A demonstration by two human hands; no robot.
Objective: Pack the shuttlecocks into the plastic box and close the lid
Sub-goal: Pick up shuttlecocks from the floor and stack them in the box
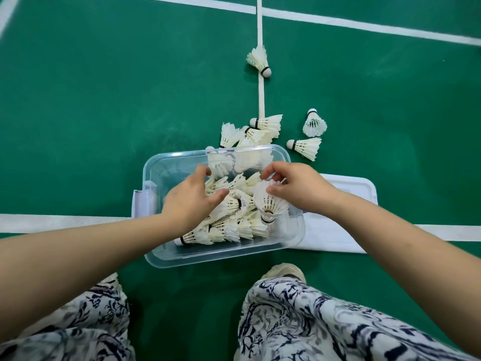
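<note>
1. I see a clear plastic box [161, 259] on the green court floor [104, 113], holding a heap of white feather shuttlecocks [229, 225].
2. The left hand [187, 201] rests spread on the heap. The right hand [299, 188] pinches one shuttlecock [270, 204] by its skirt over the box's right side.
3. A flat white lid [338, 235] lies beside the box.
4. Beyond the box, loose shuttlecocks [265, 125] lie on the floor.

the green court floor [104, 100] fills the view, matte with a pale sheen under soft, even light. a narrow white line [261, 95] runs down from the top edge. a slanted white line [364, 26] crosses the top, and a wide white band [52, 222] crosses lower down.
</note>
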